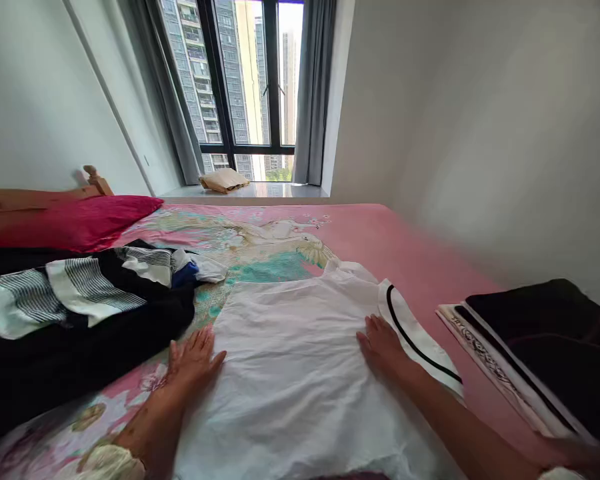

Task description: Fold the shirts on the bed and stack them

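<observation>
Shirt (pixel 300 380) flat on bed (pixel 410 247), looks thin, limp, light; left hand (pixel 193 360) and right hand (pixel 384 348) open, palms down at its side edges, probably best pinch points.

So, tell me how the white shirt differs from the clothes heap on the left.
The white shirt lies spread flat; the clothes heap is rumpled and piled. The white shirt is white; the clothes heap is mostly black and striped. Both lie on the bed.
</observation>
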### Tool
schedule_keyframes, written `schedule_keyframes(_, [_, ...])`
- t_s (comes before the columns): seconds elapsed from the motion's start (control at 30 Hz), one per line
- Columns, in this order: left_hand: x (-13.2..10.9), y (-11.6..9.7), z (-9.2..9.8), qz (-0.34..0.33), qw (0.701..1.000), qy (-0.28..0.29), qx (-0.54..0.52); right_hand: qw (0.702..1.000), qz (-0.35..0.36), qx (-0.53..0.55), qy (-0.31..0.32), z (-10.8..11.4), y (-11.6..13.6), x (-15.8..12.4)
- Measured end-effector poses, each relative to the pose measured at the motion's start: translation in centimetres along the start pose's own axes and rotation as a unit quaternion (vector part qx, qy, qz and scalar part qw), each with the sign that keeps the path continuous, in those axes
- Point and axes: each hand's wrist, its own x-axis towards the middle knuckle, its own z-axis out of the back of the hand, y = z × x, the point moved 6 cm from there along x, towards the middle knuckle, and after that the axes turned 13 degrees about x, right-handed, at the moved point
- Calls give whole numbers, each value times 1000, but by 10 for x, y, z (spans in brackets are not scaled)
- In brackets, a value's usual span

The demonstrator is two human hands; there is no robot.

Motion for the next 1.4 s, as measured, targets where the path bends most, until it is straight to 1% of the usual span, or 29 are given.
schedule_keyframes(0.07, [0,-48,14,-94,995,-22,-27,990,138,36,-2,-5,59,-7])
schedule_keyframes(0.1, [0,-67,17,-118,992,-23,-34,980,192,49,3,-9,82,-11])
schedule_keyframes(0.17, [-1,-96,18,-191,980,-10,-59,957,280,69,30,-21,111,-16])
schedule_keyframes(0.2, [0,-100,14,-205,976,7,-67,950,301,73,49,-28,113,-15])
schedule_keyframes(0.23, [2,-98,8,-195,978,28,-70,951,295,70,62,-35,107,-9])
schedule_keyframes(0.27, [5,-88,2,-161,983,50,-66,960,265,62,65,-40,94,0])
schedule_keyframes(0.33, [13,-61,-7,-81,992,84,-53,982,178,41,49,-45,59,21])
schedule_keyframes(0.37, [16,-49,-9,-55,993,91,-44,988,147,32,37,-44,44,30])
schedule_keyframes(0.43, [25,-37,-3,-47,995,89,-26,993,112,19,31,-40,29,41])
schedule_keyframes(0.5, [36,-44,8,-66,995,74,-17,995,90,12,36,-33,38,42])
schedule_keyframes(0.53, [42,-52,14,-79,995,64,-17,994,97,14,38,-30,51,38])
schedule_keyframes(0.57, [48,-64,18,-97,994,55,-21,991,125,22,42,-28,69,33])
schedule_keyframes(0.63, [58,-89,19,-144,988,47,-39,967,238,51,72,-31,111,22])
schedule_keyframes(0.7, [66,-107,9,-200,976,56,-64,928,340,81,129,-40,138,17])
schedule_keyframes(0.73, [71,-110,2,-213,972,62,-75,920,349,87,152,-46,139,24])
schedule_keyframes(0.77, [77,-107,-7,-210,972,67,-81,927,326,86,161,-50,132,37])
schedule_keyframes(0.8, [84,-99,-15,-189,976,68,-82,944,280,77,154,-53,118,55])
schedule_keyframes(0.87, [101,-76,-27,-120,989,60,-69,979,164,49,108,-50,82,93])
schedule_keyframes(0.93, [114,-59,-32,-60,995,53,-52,993,89,25,77,-45,56,121])
schedule_keyframes(0.97, [118,-56,-30,-32,998,47,-40,995,62,17,73,-44,50,128])
schedule_keyframes(1.03, [124,-63,-23,-6,1000,14,-21,997,22,10,68,-45,56,131])
schedule_keyframes(1.07, [125,-74,-18,-26,999,-8,-18,997,31,10,65,-48,67,128])
schedule_keyframes(1.1, [126,-88,-14,-70,997,-27,-22,995,71,14,66,-52,82,123])
schedule_keyframes(1.17, [129,-111,-15,-164,985,-32,-47,974,209,30,86,-63,117,112])
schedule_keyframes(1.2, [134,-114,-19,-177,982,-18,-60,960,261,38,99,-68,127,109])
schedule_keyframes(1.23, [141,-110,-25,-160,985,0,-68,954,279,42,104,-72,130,112])
schedule_keyframes(1.3, [160,-88,-38,-79,994,23,-78,970,226,42,82,-74,117,130])
schedule_keyframes(1.37, [178,-61,-46,-6,995,20,-96,985,166,37,30,-69,97,152])
schedule_keyframes(1.4, [185,-50,-48,21,994,13,-107,987,159,38,-1,-64,90,159])
